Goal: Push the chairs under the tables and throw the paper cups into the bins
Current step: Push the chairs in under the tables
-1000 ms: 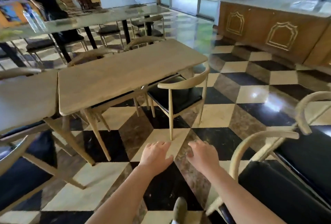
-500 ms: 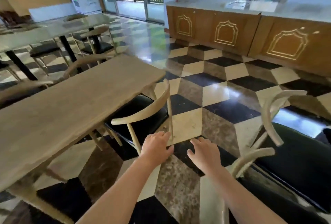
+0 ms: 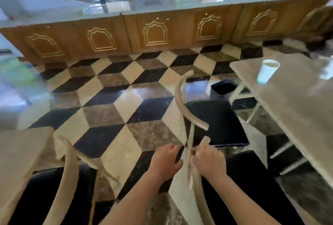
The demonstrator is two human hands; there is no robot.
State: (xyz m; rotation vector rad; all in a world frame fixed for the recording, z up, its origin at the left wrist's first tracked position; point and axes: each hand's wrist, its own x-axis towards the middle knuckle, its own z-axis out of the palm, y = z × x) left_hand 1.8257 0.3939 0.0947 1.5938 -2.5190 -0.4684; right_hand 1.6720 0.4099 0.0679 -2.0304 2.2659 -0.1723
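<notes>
A white paper cup (image 3: pixel 266 71) stands upright on the pale table (image 3: pixel 297 106) at the right. On the floor just beyond that table's near corner sits a dark bin (image 3: pixel 222 89). A black-seated chair (image 3: pixel 216 122) with a curved wooden back stands out from the table. The curved back (image 3: pixel 200 194) of a nearer chair runs down beneath my hands. My left hand (image 3: pixel 165 160) is just left of that back and holds nothing. My right hand (image 3: pixel 209 161) lies over the rail with its fingers loose; whether it touches the rail is unclear.
A third chair (image 3: pixel 66 179) stands at another wooden table (image 3: pixel 16 152) at the lower left. A long wooden counter (image 3: pixel 155 34) with windows above it closes off the far side. Checkered floor lies between. A blurred pale object (image 3: pixel 326 70) sits at the right table's far edge.
The view has swung right, from the left table and its chair to the counter and the right table. The cup and the bin came into view. Both hands kept their pose, now over the near chair's back.
</notes>
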